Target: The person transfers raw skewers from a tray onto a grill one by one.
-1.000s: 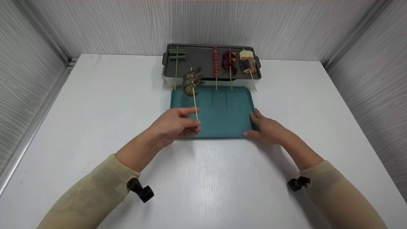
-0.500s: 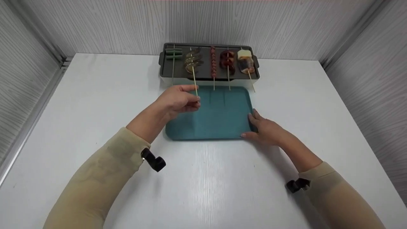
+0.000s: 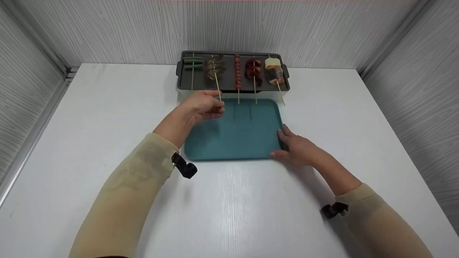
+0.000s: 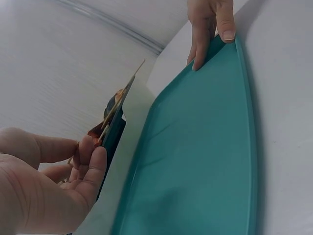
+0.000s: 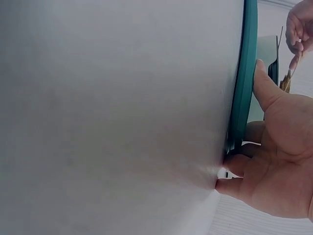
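The left hand (image 3: pixel 202 105) pinches the stick end of a shrimp skewer (image 3: pixel 216 68), whose shrimp are over the black grill plate (image 3: pixel 230 77). Whether they touch the plate is hard to tell. In the left wrist view, the left hand's fingertips (image 4: pixel 87 147) cover the stick. At the right front corner of a teal tray (image 3: pixel 233 139), the right hand (image 3: pixel 299 148) grips the rim between thumb and fingers. From the right wrist view, its thumb lies along the tray's edge (image 5: pixel 244 83) and the other fingers are partly hidden behind it.
On the grill lie a green vegetable skewer (image 3: pixel 193 63), a red beaded skewer (image 3: pixel 237 71), a dark red skewer (image 3: pixel 254 71) and a skewer with white and brown pieces (image 3: pixel 274 71). Sticks overhang the grill's front. A pale wall (image 3: pixel 229 25) stands behind the white table (image 3: pixel 229 200).
The left hand has moved forward, away from the body, carrying the shrimp skewer from above the tray to over the grill, between the green and red skewers. The right hand stays on the tray.
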`<action>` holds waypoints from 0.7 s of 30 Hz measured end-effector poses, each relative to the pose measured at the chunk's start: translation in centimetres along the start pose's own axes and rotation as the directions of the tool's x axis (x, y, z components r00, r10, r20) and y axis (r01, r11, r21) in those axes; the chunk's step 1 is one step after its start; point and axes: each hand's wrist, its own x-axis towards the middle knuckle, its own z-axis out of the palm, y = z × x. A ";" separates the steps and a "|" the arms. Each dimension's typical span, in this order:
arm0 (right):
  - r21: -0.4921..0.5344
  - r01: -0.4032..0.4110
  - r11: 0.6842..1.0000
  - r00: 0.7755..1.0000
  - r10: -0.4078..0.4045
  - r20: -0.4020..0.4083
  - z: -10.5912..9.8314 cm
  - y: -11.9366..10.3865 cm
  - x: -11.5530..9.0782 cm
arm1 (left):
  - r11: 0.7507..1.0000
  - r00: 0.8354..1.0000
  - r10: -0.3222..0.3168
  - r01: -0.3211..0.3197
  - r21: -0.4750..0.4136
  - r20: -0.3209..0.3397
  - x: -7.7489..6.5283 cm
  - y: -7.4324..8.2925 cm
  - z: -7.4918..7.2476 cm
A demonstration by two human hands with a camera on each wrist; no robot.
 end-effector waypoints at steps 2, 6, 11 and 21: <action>0.000 -0.004 1.000 1.000 0.004 0.000 0.0 0.0 0.0 | 1.000 1.000 -0.005 0.005 -0.001 -0.004 0.3 0.0 0.0; -0.001 -0.012 1.000 1.000 0.012 -0.004 0.0 0.0 0.1 | 1.000 1.000 -0.009 0.009 -0.002 0.001 0.7 0.0 0.2; -0.006 -0.010 1.000 1.000 0.010 -0.004 0.1 0.1 0.1 | 1.000 1.000 -0.015 0.015 -0.007 -0.014 1.0 -0.2 0.3; -0.004 0.005 1.000 1.000 -0.005 -0.004 -0.1 0.1 0.0 | 1.000 0.999 0.014 -0.015 -0.021 -0.048 1.1 -0.5 0.6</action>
